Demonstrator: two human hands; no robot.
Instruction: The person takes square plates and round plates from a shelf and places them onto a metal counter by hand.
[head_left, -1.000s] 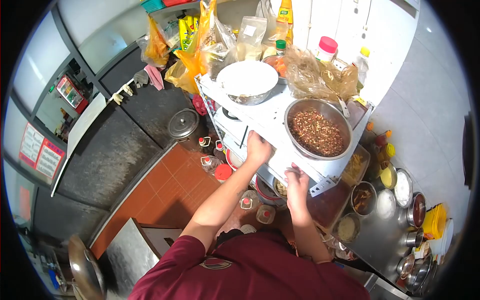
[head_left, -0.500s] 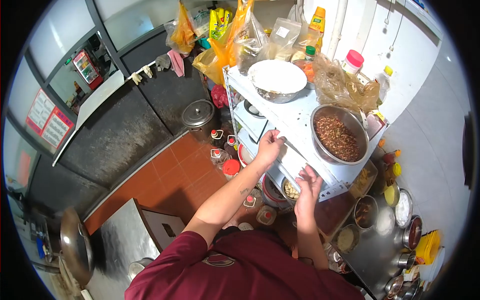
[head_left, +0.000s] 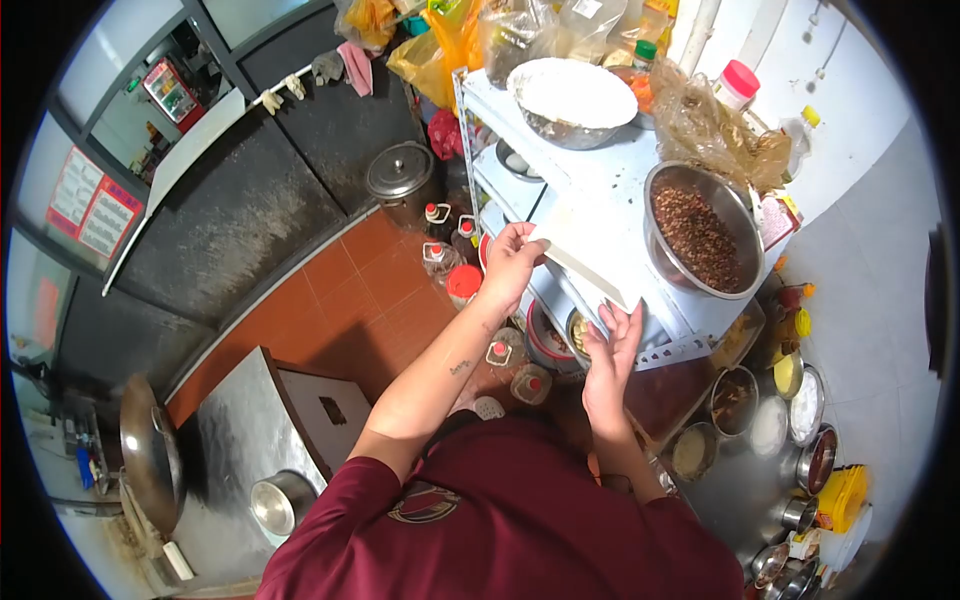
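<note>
A thin pale flat piece, like a sheet or box [head_left: 585, 268], juts out at the front of the white shelf unit [head_left: 590, 185]. My left hand [head_left: 513, 262] pinches its left end between thumb and fingers. Near its right end is my right hand [head_left: 614, 355], palm up with fingers apart, its fingertips close to the corner; whether they touch it I cannot tell. On the top shelf, a steel bowl of dried red spice pieces [head_left: 695, 235] stands at the right and a bowl with a white top [head_left: 572, 95] farther back.
Bottles with red caps [head_left: 437, 255] and a lidded pot [head_left: 400, 172] stand on the floor left of the shelves. Several bowls, one with white contents [head_left: 770, 425], cover the counter at the right. A metal worktop [head_left: 230, 430] with a small pot [head_left: 280, 500] is at the lower left.
The pale piece has come out from the shelf toward me, with my left hand on its end. My right hand has opened wider. The view has shifted, so the shelf unit appears higher.
</note>
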